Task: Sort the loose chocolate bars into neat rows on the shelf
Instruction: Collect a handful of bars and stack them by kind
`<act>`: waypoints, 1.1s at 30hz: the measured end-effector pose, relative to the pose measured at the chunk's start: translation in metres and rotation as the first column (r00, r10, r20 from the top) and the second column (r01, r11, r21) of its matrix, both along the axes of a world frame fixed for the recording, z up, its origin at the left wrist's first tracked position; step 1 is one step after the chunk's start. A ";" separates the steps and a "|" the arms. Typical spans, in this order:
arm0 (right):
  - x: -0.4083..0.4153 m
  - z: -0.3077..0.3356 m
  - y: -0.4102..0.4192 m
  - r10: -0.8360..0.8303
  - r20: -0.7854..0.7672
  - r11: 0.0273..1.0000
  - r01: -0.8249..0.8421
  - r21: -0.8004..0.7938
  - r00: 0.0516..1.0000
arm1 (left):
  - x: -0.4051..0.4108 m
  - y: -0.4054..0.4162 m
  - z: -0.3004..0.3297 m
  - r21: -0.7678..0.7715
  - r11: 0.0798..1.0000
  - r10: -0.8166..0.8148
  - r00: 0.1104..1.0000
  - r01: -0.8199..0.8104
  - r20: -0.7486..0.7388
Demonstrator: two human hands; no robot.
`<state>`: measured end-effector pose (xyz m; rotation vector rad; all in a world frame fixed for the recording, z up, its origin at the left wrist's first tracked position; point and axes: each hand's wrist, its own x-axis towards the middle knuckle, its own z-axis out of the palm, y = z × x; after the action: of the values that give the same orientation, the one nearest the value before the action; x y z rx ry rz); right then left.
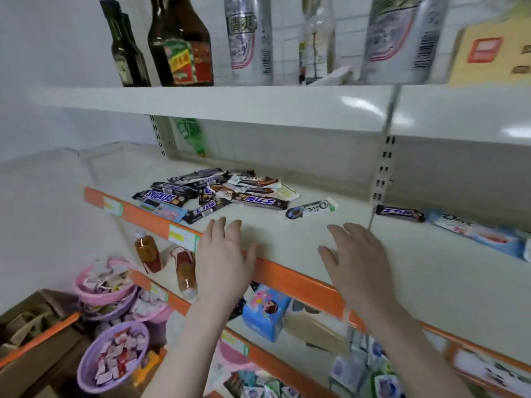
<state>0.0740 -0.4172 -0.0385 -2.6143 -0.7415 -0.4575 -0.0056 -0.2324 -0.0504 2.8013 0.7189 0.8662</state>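
A loose heap of chocolate bars (218,191) lies on the cream shelf (287,239), toward its back left. One white bar (311,208) lies apart to the right of the heap. Further right, past the shelf upright, lie a dark bar (400,213) and a light blue bar (477,232). My left hand (222,254) hovers over the shelf's front edge with fingers straight, just short of the heap, holding nothing. Over the bare middle of the shelf, my right hand (356,259) is spread flat and empty.
An orange price rail (287,275) runs along the shelf front. The shelf above carries dark bottles (178,41) and tall cans (247,38). Lower shelves hold small bottles (148,254), a blue box (265,310) and pink and purple baskets (113,354) of sweets.
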 end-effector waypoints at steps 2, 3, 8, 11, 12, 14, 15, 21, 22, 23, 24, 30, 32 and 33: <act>0.020 0.001 0.038 0.019 0.022 1.000 -0.018 -0.008 1.000 | 0.016 0.039 0.000 0.024 1.000 0.021 0.999 -0.020 -0.030; 0.029 0.003 0.057 0.028 0.032 1.000 -0.028 -0.003 0.999 | 0.025 0.058 0.001 0.031 0.999 0.036 0.999 -0.035 -0.039; 0.066 0.014 0.141 0.050 0.032 0.998 -0.049 -0.043 0.998 | 0.057 0.139 0.007 0.021 0.997 0.080 0.978 -0.077 -0.193; 0.079 0.013 0.177 0.058 -0.003 0.994 -0.058 -0.091 0.998 | 0.067 0.173 0.009 0.006 0.997 0.078 0.945 -0.081 -0.318; 0.084 0.012 0.186 0.063 -0.013 0.992 -0.064 -0.113 0.998 | 0.070 0.185 0.008 0.008 0.998 0.058 0.942 -0.059 -0.331; 0.092 0.009 0.198 0.078 -0.040 0.986 -0.083 -0.143 0.996 | 0.078 0.206 0.007 0.040 0.999 -0.019 0.935 0.035 -0.355; 0.097 0.007 0.204 0.082 -0.059 0.981 -0.091 -0.171 0.995 | 0.083 0.220 0.006 0.034 0.995 -0.074 0.918 0.095 -0.389; 0.110 0.001 0.224 -0.003 -0.294 0.951 -0.088 -0.296 0.956 | 0.098 0.292 0.017 -0.108 0.937 -0.339 0.794 0.332 -0.505; 0.110 0.001 0.226 -0.020 -0.303 0.952 -0.074 -0.296 0.953 | 0.098 0.301 0.018 -0.125 0.928 -0.364 0.788 0.350 -0.497; 0.110 0.001 0.229 -0.039 -0.295 0.953 -0.053 -0.298 0.955 | 0.099 0.308 0.017 -0.142 0.920 -0.386 0.781 0.366 -0.491; 0.109 0.001 0.233 -0.055 -0.280 0.955 -0.032 -0.295 0.958 | 0.100 0.315 0.017 -0.151 0.912 -0.404 0.770 0.382 -0.494; 0.102 -0.003 0.250 -0.049 -0.225 0.971 -0.006 -0.237 0.973 | 0.106 0.335 0.021 -0.324 0.847 -0.530 0.718 0.421 -0.452; 0.100 -0.002 0.249 -0.037 -0.238 0.979 -0.012 -0.203 0.970 | 0.106 0.343 0.024 -0.374 0.837 -0.538 0.719 0.399 -0.440; 0.100 -0.002 0.248 -0.032 -0.249 0.981 -0.017 -0.193 0.968 | 0.106 0.348 0.025 -0.373 0.842 -0.531 0.719 0.389 -0.448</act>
<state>0.1737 -0.1691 -0.0406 -2.7849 -0.7224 -0.0533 0.1004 0.1159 -0.0255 2.7760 0.1124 -0.1155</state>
